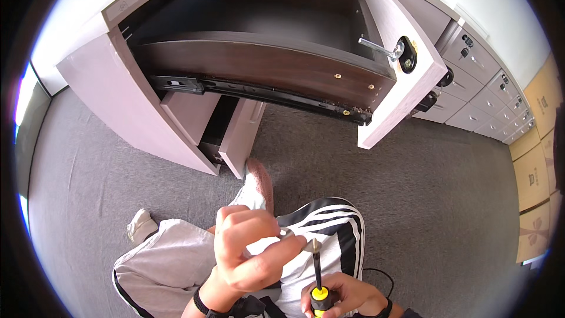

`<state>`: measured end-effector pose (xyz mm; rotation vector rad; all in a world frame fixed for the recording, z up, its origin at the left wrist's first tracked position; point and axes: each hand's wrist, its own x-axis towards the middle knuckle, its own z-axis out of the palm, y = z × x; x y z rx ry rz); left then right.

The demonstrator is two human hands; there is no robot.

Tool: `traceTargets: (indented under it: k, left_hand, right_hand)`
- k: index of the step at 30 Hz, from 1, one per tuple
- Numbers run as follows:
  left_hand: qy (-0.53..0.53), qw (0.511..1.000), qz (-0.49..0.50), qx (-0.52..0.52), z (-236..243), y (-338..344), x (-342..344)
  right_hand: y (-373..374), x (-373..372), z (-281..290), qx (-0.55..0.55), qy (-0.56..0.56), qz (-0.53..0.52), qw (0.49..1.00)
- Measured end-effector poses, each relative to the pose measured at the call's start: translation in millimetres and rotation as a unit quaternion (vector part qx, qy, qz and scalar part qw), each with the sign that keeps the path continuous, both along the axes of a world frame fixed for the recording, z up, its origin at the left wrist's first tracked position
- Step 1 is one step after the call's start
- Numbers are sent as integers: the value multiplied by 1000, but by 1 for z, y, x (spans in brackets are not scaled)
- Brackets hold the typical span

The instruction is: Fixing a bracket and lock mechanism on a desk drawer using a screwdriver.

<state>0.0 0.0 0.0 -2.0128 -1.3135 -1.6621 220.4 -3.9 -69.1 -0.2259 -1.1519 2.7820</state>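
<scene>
My right hand is wrapped round a screwdriver with a black and yellow handle, its dark shaft upright. A small brass-coloured screw appears to sit at its tip. Close beside the tip, my left hand is closed, its thumb and finger pinching a small silver metal piece, mostly hidden by the fingers. Beyond both hands stands a pulled-out drawer with dark brown sides and a pale front panel. On the panel's inner face is a black lock with a silver rod.
A black slide rail runs along the drawer's side. Below, a lower drawer of the pale cabinet is partly out, near my foot. More cabinets with locks and keys line the right, beside cardboard boxes. Grey carpet covers the floor.
</scene>
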Motion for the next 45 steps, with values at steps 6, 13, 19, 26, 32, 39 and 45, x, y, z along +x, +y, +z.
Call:
traceTargets:
  k: [6,13,19,26,32,39,45]
  left_hand:
    - [35,999,-12,-5,4,-6,1]
    - [77,997,-29,0,-2,-6,4]
    - [117,992,21,45,-7,3,5]
    - [128,978,-36,-163,-33,49,-11]
    - [86,948,-108,-286,-94,69,-20]
    - [40,943,-96,-318,-113,70,-14]
    - [52,936,-99,-333,-122,75,-12]
  right_hand:
    - [-1,-8,20,1,3,-18,1000]
    - [-2,-2,19,-36,-29,8,999]
    - [-3,10,-19,-38,0,31,999]
    - [0,3,-10,-183,28,-45,982]
    - [-5,-23,-33,-226,84,-145,960]
    - [-5,-29,-43,-307,41,-138,941]
    - [-8,-29,-53,-358,64,-131,922]
